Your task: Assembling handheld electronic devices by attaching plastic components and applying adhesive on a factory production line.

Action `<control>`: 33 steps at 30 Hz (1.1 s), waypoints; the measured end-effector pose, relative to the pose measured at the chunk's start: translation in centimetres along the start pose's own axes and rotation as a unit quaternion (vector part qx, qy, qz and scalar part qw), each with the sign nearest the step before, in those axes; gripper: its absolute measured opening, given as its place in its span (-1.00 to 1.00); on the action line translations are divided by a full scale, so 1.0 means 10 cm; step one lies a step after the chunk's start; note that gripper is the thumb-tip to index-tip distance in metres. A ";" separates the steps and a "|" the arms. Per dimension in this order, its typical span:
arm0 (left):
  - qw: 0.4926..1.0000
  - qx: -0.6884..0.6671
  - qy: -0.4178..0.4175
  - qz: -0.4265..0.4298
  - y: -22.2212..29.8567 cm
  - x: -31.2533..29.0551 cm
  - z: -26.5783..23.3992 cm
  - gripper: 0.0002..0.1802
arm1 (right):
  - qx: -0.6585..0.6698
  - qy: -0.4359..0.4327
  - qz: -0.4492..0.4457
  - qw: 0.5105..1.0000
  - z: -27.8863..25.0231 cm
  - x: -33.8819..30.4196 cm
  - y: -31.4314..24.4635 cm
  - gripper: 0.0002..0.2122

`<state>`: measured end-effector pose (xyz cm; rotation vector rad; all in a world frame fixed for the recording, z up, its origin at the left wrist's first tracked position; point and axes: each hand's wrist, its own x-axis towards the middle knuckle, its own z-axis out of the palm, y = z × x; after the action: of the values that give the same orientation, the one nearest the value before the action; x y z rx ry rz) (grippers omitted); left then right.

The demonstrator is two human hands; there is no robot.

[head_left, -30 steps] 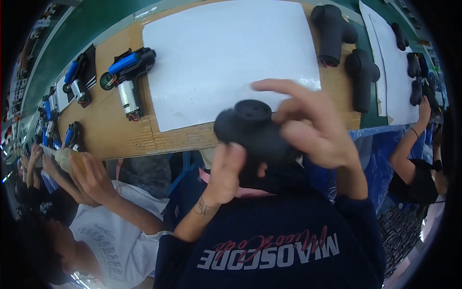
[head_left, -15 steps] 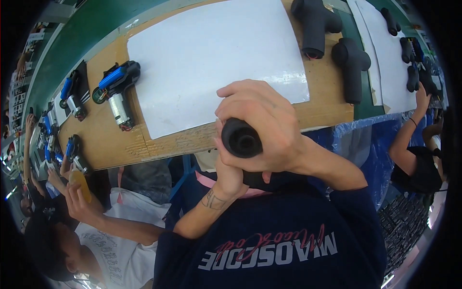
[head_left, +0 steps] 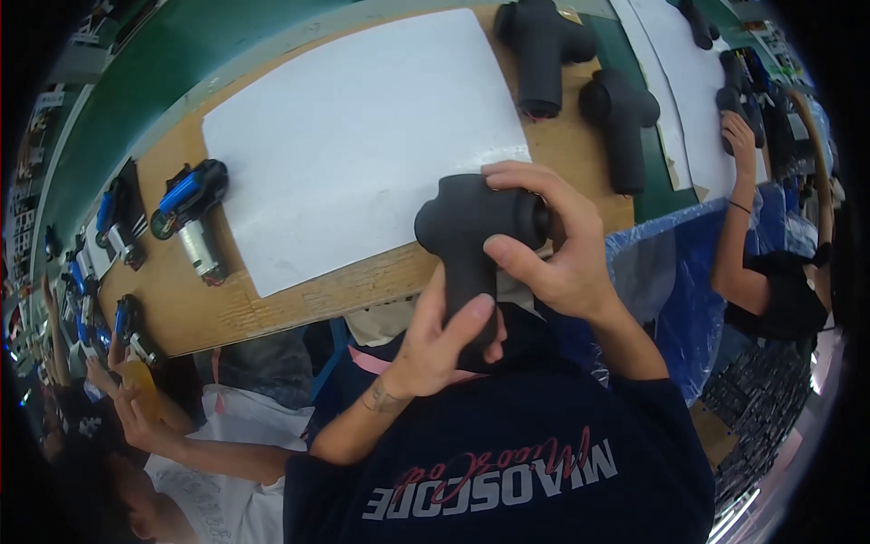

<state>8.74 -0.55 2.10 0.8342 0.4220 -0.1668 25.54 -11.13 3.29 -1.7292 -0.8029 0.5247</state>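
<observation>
A dark grey massage gun housing (head_left: 467, 222) is held in front of my body, over the near edge of the table. Its T-shaped head points away and the handle runs down toward me. My left hand (head_left: 441, 340) wraps round the lower handle, thumb on top. Around the right end of the head, my right hand (head_left: 566, 245) closes with its thumb on the near side and fingers over the far side. Behind it lies a white sheet (head_left: 362, 136) on the brown tabletop (head_left: 245, 313).
Two more grey housings, one farther (head_left: 542, 63) and one nearer (head_left: 623, 127), lie right of the sheet. Blue-and-silver motor assemblies, including one (head_left: 195, 218), lie at the left. A co-worker in white (head_left: 217, 453) sits left; another person's hand (head_left: 739, 140) works at right beside blue plastic sheeting (head_left: 666, 299).
The housing has turned from end-on to side-on, showing its full T shape. My right hand has shifted from over its front to the head's right end; the left now shows gripping the handle.
</observation>
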 end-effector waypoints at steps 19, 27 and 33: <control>0.995 -0.008 0.035 0.096 -0.24 -0.14 -0.03 -0.51 | -0.105 0.015 -0.223 0.969 0.26 0.26 -0.10 -0.63; 0.845 0.440 0.183 0.243 0.31 -0.35 -0.24 -0.55 | -0.138 0.124 0.035 0.982 -0.90 -0.25 0.12 -0.51; 0.625 0.362 0.622 0.301 0.53 -0.47 -1.34 -0.39 | 0.286 0.339 0.108 0.890 -1.63 -0.43 0.45 -0.64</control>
<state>2.14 12.91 -0.25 1.8097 1.4021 1.0423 35.13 -25.63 3.65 -1.3014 0.0589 0.2289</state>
